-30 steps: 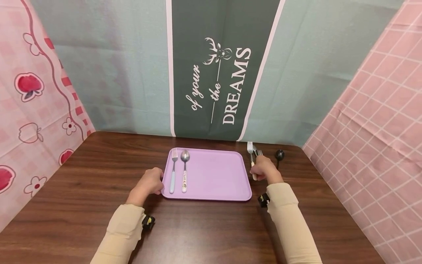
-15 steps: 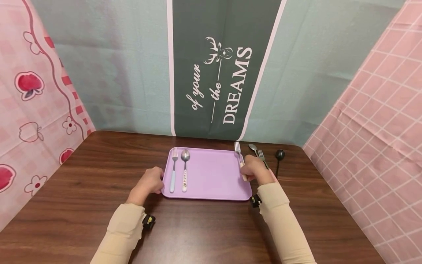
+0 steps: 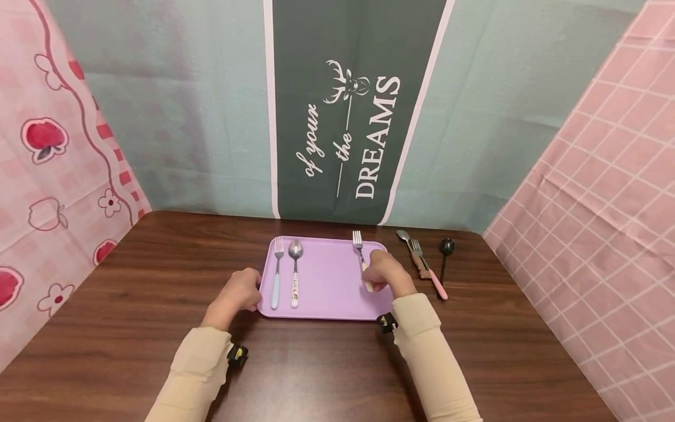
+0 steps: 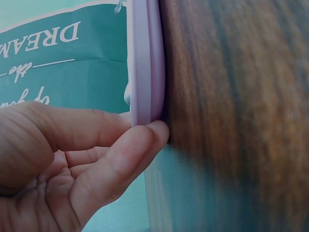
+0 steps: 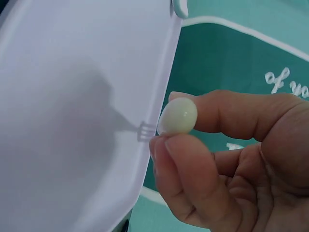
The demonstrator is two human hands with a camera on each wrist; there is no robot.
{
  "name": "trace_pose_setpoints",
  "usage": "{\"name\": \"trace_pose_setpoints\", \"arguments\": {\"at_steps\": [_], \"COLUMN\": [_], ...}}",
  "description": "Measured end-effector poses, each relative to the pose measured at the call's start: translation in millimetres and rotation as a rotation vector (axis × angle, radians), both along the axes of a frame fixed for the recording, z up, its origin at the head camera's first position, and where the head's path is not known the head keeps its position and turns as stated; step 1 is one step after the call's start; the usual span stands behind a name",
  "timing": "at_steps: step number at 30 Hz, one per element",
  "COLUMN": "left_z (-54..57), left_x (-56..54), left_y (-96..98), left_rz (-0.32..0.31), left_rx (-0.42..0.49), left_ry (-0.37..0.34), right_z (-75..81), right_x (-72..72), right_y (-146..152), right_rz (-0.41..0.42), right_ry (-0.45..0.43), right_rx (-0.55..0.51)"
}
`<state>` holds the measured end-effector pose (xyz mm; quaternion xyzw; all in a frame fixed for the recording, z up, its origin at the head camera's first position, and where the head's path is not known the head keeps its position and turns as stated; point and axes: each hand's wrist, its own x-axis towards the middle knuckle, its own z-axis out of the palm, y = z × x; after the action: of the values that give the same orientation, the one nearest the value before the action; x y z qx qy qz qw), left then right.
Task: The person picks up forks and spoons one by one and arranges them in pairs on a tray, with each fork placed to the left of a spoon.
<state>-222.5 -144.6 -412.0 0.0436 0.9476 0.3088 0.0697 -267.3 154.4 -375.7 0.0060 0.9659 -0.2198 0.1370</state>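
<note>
My left hand [image 3: 244, 289] pinches the left rim of a purple tray [image 3: 327, 313]; the left wrist view shows thumb and fingers on both faces of that rim [image 4: 145, 72]. Over the tray's right part, my right hand [image 3: 387, 271] pinches a fork [image 3: 358, 246] by its cream handle, tines pointing away from me. The rounded handle end [image 5: 178, 116] shows between fingers and thumb in the right wrist view, and the fork's shadow falls on the tray. A blue-handled fork [image 3: 276, 275] and a spoon [image 3: 295, 275] with a patterned white handle lie side by side on the tray's left.
Right of the tray, on the dark wooden table [image 3: 316, 375], lie a spoon [image 3: 403, 235] with a brown handle, a pink-handled fork [image 3: 435, 281] and a black spoon [image 3: 446, 249]. A cloth backdrop [image 3: 227, 146] hangs behind the table, with pink cloths at both sides.
My right hand has carried the cream-handled fork left, from beside the other cutlery to over the tray. The pink-handled fork and brown-handled spoon are now uncovered. My left hand stays at the rim.
</note>
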Motion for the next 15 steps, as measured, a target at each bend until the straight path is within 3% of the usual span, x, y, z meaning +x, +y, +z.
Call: {"name": "trace_pose_setpoints", "arguments": {"at_steps": [15], "left_z": [0.8], "left_x": [1.5], "left_y": [1.1], "left_rz": [0.004], "left_rx": [-0.007], "left_ry": [0.001], "right_z": [-7.5], "right_x": [7.2], "right_y": [-39], "right_rz": [0.052], "right_ry": [0.072], "right_rx": [0.029]}}
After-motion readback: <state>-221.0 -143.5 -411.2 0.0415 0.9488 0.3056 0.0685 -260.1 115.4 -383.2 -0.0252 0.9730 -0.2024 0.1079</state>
